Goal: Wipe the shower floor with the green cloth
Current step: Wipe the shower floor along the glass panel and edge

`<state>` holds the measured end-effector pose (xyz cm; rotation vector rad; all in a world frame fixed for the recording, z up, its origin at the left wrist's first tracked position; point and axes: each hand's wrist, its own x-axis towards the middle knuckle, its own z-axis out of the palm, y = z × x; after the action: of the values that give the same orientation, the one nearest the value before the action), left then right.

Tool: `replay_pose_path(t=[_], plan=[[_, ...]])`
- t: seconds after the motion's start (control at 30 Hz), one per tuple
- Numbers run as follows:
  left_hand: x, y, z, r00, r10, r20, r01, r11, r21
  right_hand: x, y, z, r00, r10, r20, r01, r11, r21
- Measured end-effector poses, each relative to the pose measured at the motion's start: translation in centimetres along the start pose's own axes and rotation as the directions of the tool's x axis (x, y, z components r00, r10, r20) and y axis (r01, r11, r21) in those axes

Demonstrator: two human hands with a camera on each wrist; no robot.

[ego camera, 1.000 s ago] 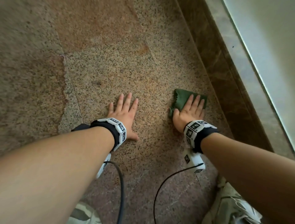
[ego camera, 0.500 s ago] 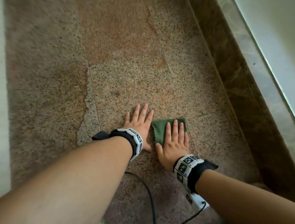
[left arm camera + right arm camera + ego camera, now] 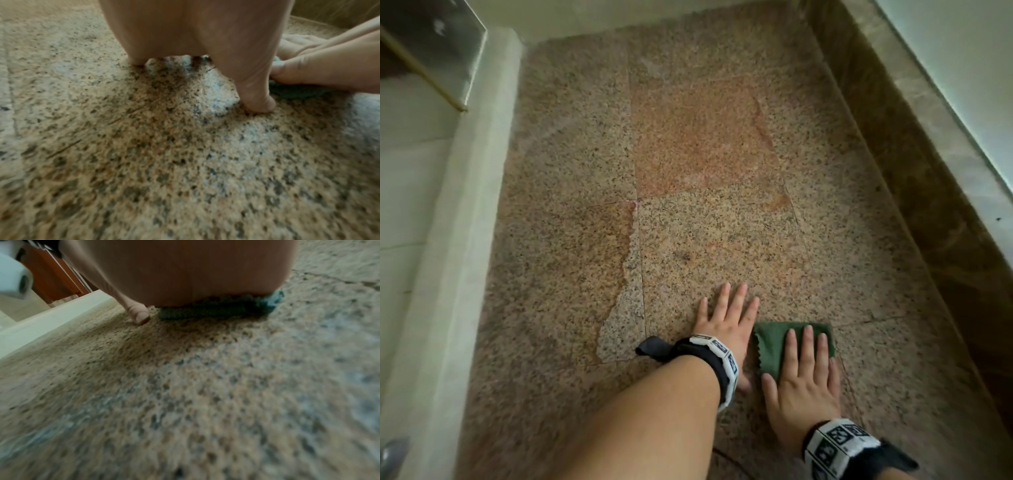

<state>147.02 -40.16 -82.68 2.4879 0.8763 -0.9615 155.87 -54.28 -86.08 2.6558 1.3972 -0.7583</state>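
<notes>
My right grip (image 3: 803, 380) lies flat, fingers straight and together, palm pressing the green cloth (image 3: 772, 346) onto the shower floor (image 3: 705, 222); nothing is curled round the fabric. The cloth lies at the near middle of the floor, its pinked left edge showing past my thumb. My left grip (image 3: 726, 320) rests just beside it, fingers spread apart and flat on bare stone, holding nothing. I note speckled granite slabs with reddish patches. A pale raised curb (image 3: 465, 240) bounds the left side, a brown marble step (image 3: 914, 178) the right.
</notes>
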Motion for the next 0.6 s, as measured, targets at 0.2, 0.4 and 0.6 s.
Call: replay_pose_path(t=[0.2, 0.4, 0.6], plan=[[0.0, -0.1, -0.1, 1.0, 0.0, -0.006, 0.0, 1.0, 0.002, -0.1, -0.1, -0.3, 0.999, -0.033, -0.015, 0.033, 0.999, -0.006], [0.1, -0.1, 0.1, 1.0, 0.002, -0.004, -0.002, 1.0, 0.001, -0.2, 0.2, -0.3, 1.0, -0.008, -0.014, 0.008, 0.999, -0.032], [0.1, -0.1, 0.0, 1.0, -0.005, 0.009, 0.005, 1.0, 0.005, 1.8, 2.5, -3.9, 0.997, -0.006, 0.076, 0.012, 0.997, -0.079]])
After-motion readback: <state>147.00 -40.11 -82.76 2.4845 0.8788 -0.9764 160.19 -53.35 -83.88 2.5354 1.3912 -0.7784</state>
